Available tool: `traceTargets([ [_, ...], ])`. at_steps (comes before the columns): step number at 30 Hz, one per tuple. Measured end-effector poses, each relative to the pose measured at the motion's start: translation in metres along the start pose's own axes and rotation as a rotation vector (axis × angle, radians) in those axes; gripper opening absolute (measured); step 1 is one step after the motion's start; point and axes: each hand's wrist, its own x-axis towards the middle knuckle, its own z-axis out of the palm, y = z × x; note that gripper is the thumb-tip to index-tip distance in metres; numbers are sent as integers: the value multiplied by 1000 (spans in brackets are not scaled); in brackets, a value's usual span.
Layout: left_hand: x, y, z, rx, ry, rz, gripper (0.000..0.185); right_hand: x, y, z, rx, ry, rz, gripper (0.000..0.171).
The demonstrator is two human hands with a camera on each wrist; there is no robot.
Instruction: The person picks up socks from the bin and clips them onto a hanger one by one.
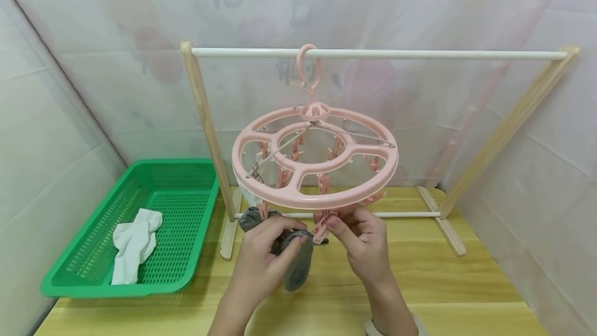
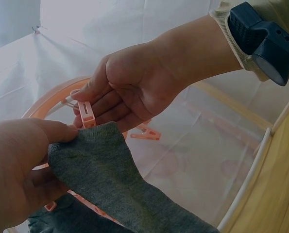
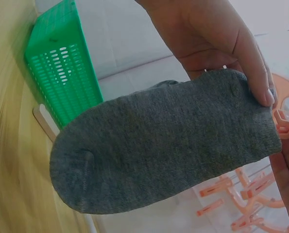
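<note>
My left hand (image 1: 263, 245) pinches a grey sock (image 3: 163, 145) by its cuff, thumb on the near side, with the toe hanging down. My right hand (image 1: 364, 242) holds a pink clothespin (image 1: 325, 228) between thumb and fingers. In the left wrist view, that clothespin's tip meets the edge of the cuff. The pin belongs to a round pink drying hanger (image 1: 303, 198), hooked over a white rail (image 1: 420, 55). Another grey sock (image 1: 252, 218) hangs from a clip on the hanger's left, partly behind my left hand.
A green basket (image 1: 196, 253) stands on the left of the wooden table (image 1: 448, 294), with white socks (image 1: 135, 242) inside. Wooden posts (image 1: 205, 113) support the rail, their feet on the table. Several other pink clips dangle below the ring. Something white (image 1: 249, 193) hangs behind it.
</note>
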Motion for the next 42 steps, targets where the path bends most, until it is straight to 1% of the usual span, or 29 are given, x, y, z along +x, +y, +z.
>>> traceTargets([
  [4,0,0,1,12,14,10,14,0,1,0,2,-11,-22,9],
  [7,0,1,2,13,25,5,14,-1,1,1,15,-22,-34,9],
  [14,0,2,4,-22,39,-11,12,2,1,2,25,-36,-49,10],
  [18,1,3,6,-36,48,-21,12,2,1,2,33,-44,-44,10],
  [26,0,4,9,-51,67,-15,13,0,1,2,19,-40,-30,11],
  [31,-1,4,9,-68,66,-19,13,-1,1,3,8,-34,-19,9],
  [35,-2,4,10,-85,64,-5,15,-3,1,3,-14,-25,-9,9],
  [42,0,4,11,-96,70,25,18,-2,1,2,-29,-34,-13,8],
])
